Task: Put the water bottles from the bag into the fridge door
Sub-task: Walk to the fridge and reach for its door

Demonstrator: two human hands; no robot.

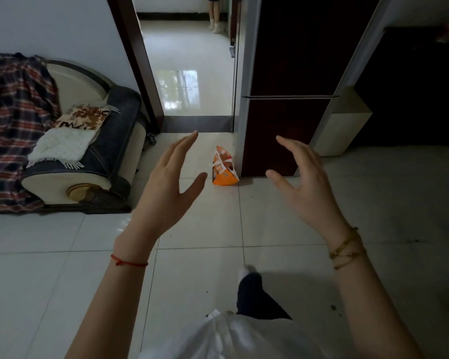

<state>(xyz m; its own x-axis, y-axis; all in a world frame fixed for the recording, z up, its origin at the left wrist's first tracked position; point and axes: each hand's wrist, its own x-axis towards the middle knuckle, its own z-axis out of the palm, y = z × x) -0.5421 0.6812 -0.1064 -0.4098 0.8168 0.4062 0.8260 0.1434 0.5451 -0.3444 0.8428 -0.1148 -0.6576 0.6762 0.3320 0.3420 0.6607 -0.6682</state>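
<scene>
An orange and white plastic bag (pixel 224 167) stands on the tiled floor against the bottom left corner of a tall dark-red fridge (pixel 285 104), whose two doors are closed. No water bottles show; the bag's contents are hidden. My left hand (pixel 166 187) is raised in front of me, fingers spread, empty, just left of the bag in the picture. My right hand (pixel 303 182) is held up the same way, empty, in front of the fridge's lower door. Both hands are well short of the bag.
A sofa (pixel 88 161) with a plaid blanket and cushions stands at the left. An open doorway (pixel 187 73) leads to a bright room where a person's legs (pixel 215 16) show. A beige cabinet (pixel 342 125) and a dark piece of furniture flank the fridge's right. My foot (pixel 249 281) steps forward.
</scene>
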